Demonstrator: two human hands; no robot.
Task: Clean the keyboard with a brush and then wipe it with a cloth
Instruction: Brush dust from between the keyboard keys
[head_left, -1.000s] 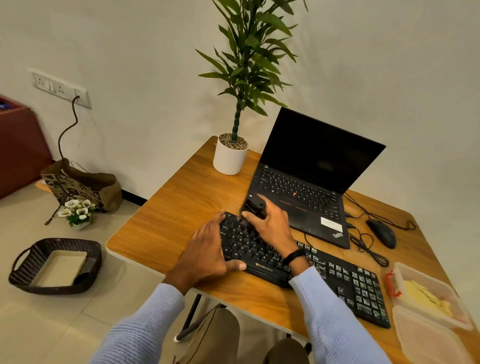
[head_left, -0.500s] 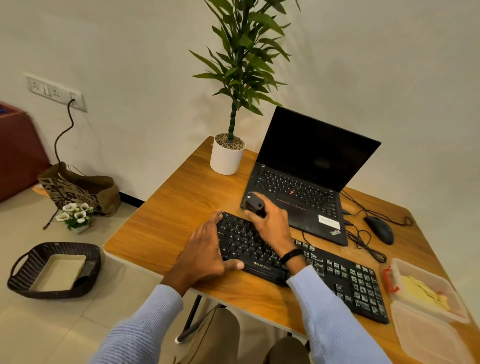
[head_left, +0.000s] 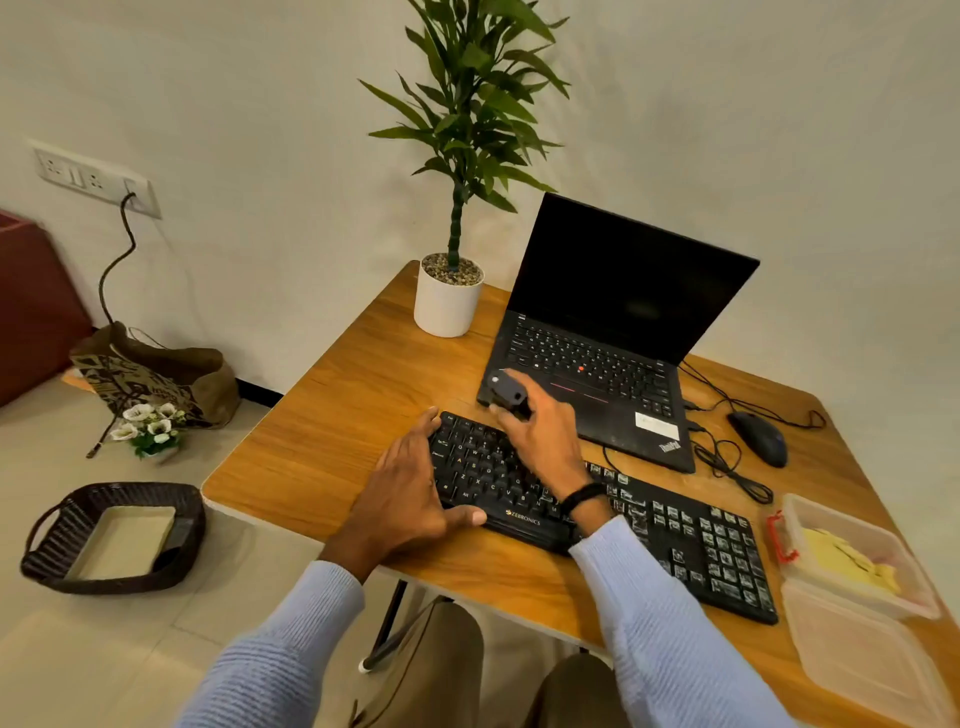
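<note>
A black keyboard (head_left: 691, 540) lies slantwise across the front of the wooden desk (head_left: 332, 431). My left hand (head_left: 410, 499) rests on its left end, fingers spread over the edge and thumb along the front rim. My right hand (head_left: 545, 441) grips a small dark grey brush (head_left: 506, 391) above the keyboard's upper left keys, near the laptop's front corner. The bristles are hidden by my fingers. A yellow cloth (head_left: 847, 561) lies in a clear plastic box (head_left: 810, 512) at the desk's right edge.
An open black laptop (head_left: 613, 332) stands behind the keyboard. A white potted plant (head_left: 448, 304) is at the desk's back left, a black mouse (head_left: 759, 438) with tangled cable at the right. The box lid (head_left: 862, 654) lies at the front right. A dark basket (head_left: 111, 538) sits on the floor.
My right hand with the brush has shifted slightly along the upper left keys. The left hand has stayed on the keyboard's left end.
</note>
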